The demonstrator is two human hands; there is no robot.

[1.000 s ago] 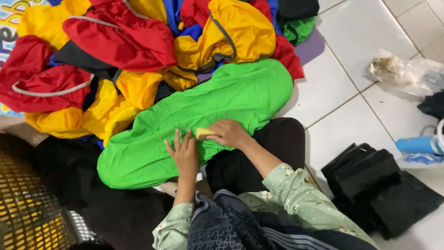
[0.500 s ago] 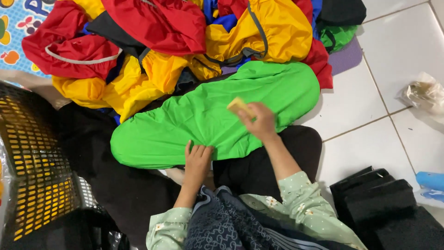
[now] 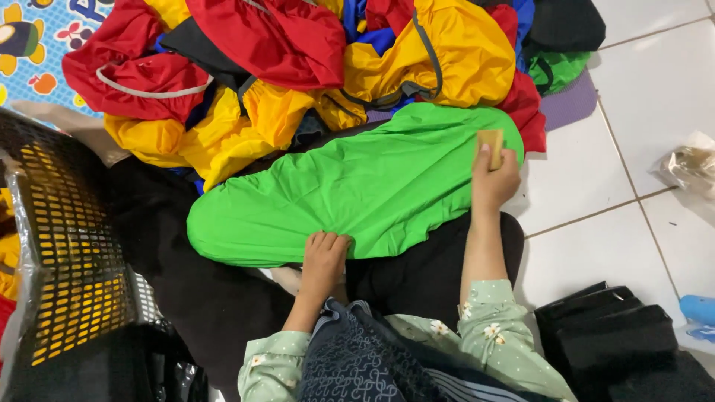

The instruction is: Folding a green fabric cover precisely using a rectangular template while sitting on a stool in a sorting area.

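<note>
A bright green garment lies spread flat across my lap and a black cloth. My left hand presses down on its near edge with the fingers curled over the fabric. My right hand is at the garment's far right end and holds a small tan flat block against the green fabric.
A heap of red, yellow, blue and black garments lies behind the green one. A black perforated basket stands at the left. Folded black items sit on the white tiled floor at the right, with a clear plastic bag beyond.
My right hand has slid the tan block along the green garment from its middle out to the right end. My left hand has stayed on the near edge. The view has shifted left.
</note>
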